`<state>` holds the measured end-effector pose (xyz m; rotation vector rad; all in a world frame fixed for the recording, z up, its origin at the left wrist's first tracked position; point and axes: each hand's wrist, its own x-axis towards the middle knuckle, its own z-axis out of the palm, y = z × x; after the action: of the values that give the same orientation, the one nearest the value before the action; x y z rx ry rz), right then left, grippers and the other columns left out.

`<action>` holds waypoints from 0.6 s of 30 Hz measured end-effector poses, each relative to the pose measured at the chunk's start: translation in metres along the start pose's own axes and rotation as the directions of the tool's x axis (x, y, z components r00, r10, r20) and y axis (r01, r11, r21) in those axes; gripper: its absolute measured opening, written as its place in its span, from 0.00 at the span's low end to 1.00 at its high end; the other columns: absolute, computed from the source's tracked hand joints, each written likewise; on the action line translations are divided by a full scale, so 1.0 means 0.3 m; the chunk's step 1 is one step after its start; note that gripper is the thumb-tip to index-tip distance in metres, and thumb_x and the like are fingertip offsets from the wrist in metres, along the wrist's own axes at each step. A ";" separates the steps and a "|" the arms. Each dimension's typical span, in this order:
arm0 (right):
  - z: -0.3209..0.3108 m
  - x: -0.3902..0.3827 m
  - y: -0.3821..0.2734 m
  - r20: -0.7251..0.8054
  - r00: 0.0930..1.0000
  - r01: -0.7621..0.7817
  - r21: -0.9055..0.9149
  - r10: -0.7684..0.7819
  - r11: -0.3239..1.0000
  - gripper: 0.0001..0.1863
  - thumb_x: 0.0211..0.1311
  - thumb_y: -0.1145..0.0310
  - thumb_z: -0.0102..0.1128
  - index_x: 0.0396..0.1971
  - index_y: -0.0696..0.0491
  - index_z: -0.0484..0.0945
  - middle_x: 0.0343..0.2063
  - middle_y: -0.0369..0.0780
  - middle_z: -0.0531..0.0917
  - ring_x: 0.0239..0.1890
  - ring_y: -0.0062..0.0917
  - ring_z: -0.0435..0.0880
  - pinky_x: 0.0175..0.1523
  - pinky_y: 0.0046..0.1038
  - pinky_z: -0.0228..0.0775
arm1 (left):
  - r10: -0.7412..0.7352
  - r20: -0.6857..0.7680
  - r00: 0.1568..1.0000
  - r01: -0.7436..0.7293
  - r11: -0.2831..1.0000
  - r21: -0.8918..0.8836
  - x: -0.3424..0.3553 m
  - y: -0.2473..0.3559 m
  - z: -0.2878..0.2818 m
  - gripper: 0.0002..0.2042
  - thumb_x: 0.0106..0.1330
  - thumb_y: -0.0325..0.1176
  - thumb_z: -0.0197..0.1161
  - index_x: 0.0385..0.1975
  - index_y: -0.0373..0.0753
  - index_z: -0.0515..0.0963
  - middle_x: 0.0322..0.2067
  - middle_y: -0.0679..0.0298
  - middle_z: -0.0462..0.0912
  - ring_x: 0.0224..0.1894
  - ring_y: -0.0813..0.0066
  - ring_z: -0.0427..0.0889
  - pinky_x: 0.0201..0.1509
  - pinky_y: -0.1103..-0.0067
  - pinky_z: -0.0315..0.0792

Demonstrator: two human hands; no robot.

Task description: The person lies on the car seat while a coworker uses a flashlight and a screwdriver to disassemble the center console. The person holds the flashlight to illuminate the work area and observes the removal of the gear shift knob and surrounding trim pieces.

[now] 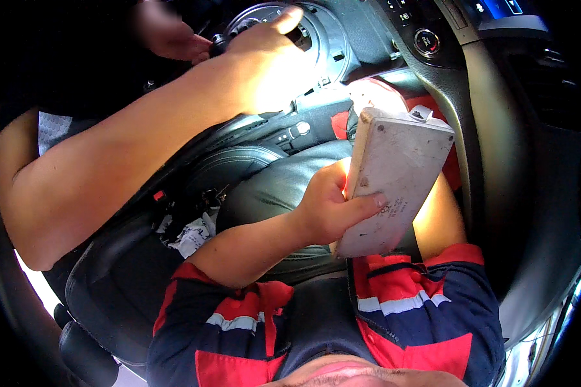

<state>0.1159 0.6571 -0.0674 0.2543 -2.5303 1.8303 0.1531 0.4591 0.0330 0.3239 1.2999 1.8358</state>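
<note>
My left hand [339, 206] is closed round the left edge of a flat grey rectangular lamp [403, 171], with the thumb across its scuffed near face. Bright light falls beyond the lamp, and the edge of my fingers glows orange. The lamp is tilted and has a small white clip-like piece [421, 114] at its top. My right forearm [440, 216] passes behind it. What looks like my right hand [376, 95] shows past the lamp's top edge, washed out by glare; its fingers cannot be made out.
A co-worker's arm [122, 151] reaches in from the left, one hand [271, 61] over a round grey ring-shaped part [342, 42]; another hand [168, 32] is beside it. A dark seat [116, 303], crumpled paper [190, 238], a console dial [427, 42] and a screen [507, 9] surround me.
</note>
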 end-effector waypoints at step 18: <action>0.001 0.005 0.004 0.009 1.000 0.010 0.055 -0.010 0.998 0.17 0.63 0.66 0.57 0.48 0.60 0.74 0.39 0.39 0.80 0.40 0.21 0.78 0.47 0.23 0.71 | 0.037 0.005 0.999 -0.037 0.999 -0.019 0.006 -0.003 -0.001 0.13 0.60 0.30 0.62 0.43 0.33 0.79 0.38 0.56 0.86 0.41 0.71 0.85 0.46 0.75 0.76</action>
<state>0.1144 0.6570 -0.0683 0.2762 -2.4826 1.9018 0.1525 0.4604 0.0317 0.3445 1.2797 1.8760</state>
